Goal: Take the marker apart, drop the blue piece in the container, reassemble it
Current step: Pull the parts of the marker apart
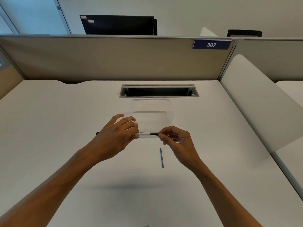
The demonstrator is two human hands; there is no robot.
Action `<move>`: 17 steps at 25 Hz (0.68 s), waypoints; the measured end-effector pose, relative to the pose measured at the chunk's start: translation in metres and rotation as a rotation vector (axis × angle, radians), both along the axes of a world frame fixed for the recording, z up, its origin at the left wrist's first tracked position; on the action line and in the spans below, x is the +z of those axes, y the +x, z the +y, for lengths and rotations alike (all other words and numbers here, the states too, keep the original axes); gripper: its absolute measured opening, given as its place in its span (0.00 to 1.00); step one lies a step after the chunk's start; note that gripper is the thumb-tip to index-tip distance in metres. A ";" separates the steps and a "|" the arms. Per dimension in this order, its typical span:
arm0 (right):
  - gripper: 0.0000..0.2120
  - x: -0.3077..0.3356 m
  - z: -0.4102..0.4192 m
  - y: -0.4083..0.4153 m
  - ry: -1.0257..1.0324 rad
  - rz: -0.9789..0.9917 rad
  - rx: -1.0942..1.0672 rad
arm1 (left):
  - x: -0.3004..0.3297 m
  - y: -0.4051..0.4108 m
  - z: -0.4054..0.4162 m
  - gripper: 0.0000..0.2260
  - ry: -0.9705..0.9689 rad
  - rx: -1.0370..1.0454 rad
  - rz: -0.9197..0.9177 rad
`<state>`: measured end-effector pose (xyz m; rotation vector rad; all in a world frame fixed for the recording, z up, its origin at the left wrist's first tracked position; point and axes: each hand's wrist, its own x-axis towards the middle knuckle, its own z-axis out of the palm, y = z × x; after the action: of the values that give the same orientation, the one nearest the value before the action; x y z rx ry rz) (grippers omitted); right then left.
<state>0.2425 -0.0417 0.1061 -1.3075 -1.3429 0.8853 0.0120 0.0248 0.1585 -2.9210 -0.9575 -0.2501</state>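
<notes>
We see the fingertips [160, 134] of the right hand [177, 143] pinched on the thin black end piece [154, 134] that sticks out of the marker [144, 133], thumb below and forefinger above, the other fingers curled loosely behind them. At nine o'clock from that pinch, the left hand [117, 136] wraps around the white barrel of the marker, its thumb underneath and its fingers bent over the top, so that only a short stretch of printed barrel shows between the two hands; a dark tip of the marker pokes out past the left wrist on the far side. The marker lies level, running from nine to three o'clock, held above the desk [65, 128] rather than resting on it. At six o'clock from the right fingertips, apart from both hands, the blue piece [161, 157] lies flat on the desk (a slim blue rod pointing roughly from twelve to six). At twelve o'clock from the marker sits the clear container [170, 110], open at the top, with nothing blue visible inside it. Beyond it, again at twelve o'clock, we see the open cable slot [159, 91] in the desk, then the partition [114, 59] bearing the sign 307 [211, 44].
</notes>
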 end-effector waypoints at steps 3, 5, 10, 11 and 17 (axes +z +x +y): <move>0.03 -0.003 -0.003 0.000 -0.014 0.017 -0.030 | -0.005 -0.005 0.003 0.17 -0.016 0.009 -0.008; 0.04 -0.007 -0.004 -0.001 -0.025 0.028 -0.054 | -0.008 -0.006 0.003 0.18 -0.004 0.012 -0.002; 0.04 -0.018 -0.008 -0.003 -0.077 0.084 -0.115 | -0.012 -0.011 0.006 0.14 0.004 0.019 0.010; 0.05 -0.022 -0.009 -0.005 -0.096 0.079 -0.141 | -0.013 -0.012 0.007 0.13 0.008 0.024 0.009; 0.02 -0.056 -0.014 -0.018 -0.189 -0.093 -0.275 | -0.017 -0.013 0.008 0.11 0.007 0.033 -0.023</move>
<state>0.2247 -0.0560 0.0504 -1.6525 -1.1342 0.7814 -0.0012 0.0329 0.1418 -2.8989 -1.0053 -0.2859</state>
